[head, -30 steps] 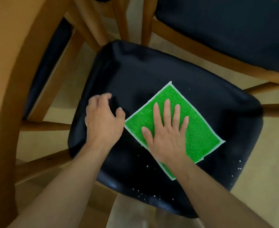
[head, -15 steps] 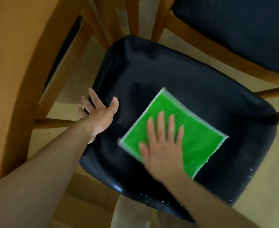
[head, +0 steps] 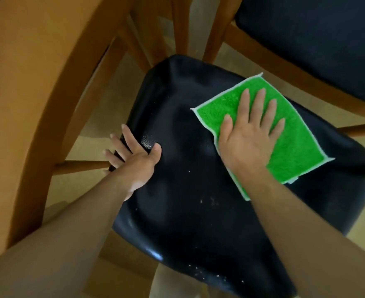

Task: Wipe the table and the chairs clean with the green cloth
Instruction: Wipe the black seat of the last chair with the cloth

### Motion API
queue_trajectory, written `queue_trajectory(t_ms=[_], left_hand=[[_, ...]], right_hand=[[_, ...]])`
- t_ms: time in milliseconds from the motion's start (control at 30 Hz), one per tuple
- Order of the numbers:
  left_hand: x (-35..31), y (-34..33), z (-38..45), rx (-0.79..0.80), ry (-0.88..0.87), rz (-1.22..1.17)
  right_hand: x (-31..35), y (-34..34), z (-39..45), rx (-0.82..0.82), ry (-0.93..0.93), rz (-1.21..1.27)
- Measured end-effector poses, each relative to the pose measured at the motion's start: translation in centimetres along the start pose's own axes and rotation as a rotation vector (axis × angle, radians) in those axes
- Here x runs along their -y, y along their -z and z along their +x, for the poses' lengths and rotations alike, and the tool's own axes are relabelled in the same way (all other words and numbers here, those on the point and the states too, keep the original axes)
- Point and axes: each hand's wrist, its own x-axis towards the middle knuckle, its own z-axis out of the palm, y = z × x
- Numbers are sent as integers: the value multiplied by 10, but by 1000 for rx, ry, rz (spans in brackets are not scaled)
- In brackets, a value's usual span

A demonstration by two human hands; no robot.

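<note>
Currently right hand (head: 248, 136), fingers flat, presses green cloth (head: 285, 134) on black chair seat (head: 188, 211); left hand (head: 134, 160), spread, steadies edge. Sweep toward remaining crumbs (head: 207, 201) with even pressure.

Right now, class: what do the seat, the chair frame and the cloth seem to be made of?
Seat: probably leather or vinyl; black, smooth, with glossy highlights.
Chair frame: looks like wood; warm brown, smooth finish.
Cloth: likely microfibre or terry; bright green fuzzy pile, pale stitched edge.
</note>
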Motion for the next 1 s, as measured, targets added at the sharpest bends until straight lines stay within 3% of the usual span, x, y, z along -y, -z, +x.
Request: queue_trajectory(t_ms=[67, 233, 367, 467, 633, 700, 767, 933, 1000], left_hand=[[1, -3, 1, -27, -8, -1], [2, -3, 1, -38, -8, -6], [3, -4, 0, -37, 3, 6], [-1, -4, -1, -22, 4, 22], [-5, 2, -6, 51, 17, 34], [-7, 5, -9, 58, 22, 27], [-8, 8, -12, 64, 20, -5], [-14, 16, -19, 104, 25, -50], [-16, 18, -22, 112, 37, -41]], right_hand=[[22, -8, -24, 17, 16, -7], [-7, -31, -171, 215, 696, -201], [-64, -28, -187, 320, 961, -322], [-63, -15, -121, 190, 835, -157], [14, -3, -5, 25, 161, -31], [46, -4, 9, 12, 9, -6], [57, -8, -5, 22, 57, -24], [14, -28, -141, 202, 661, -186], [-13, -30, -176, 276, 811, -295]])
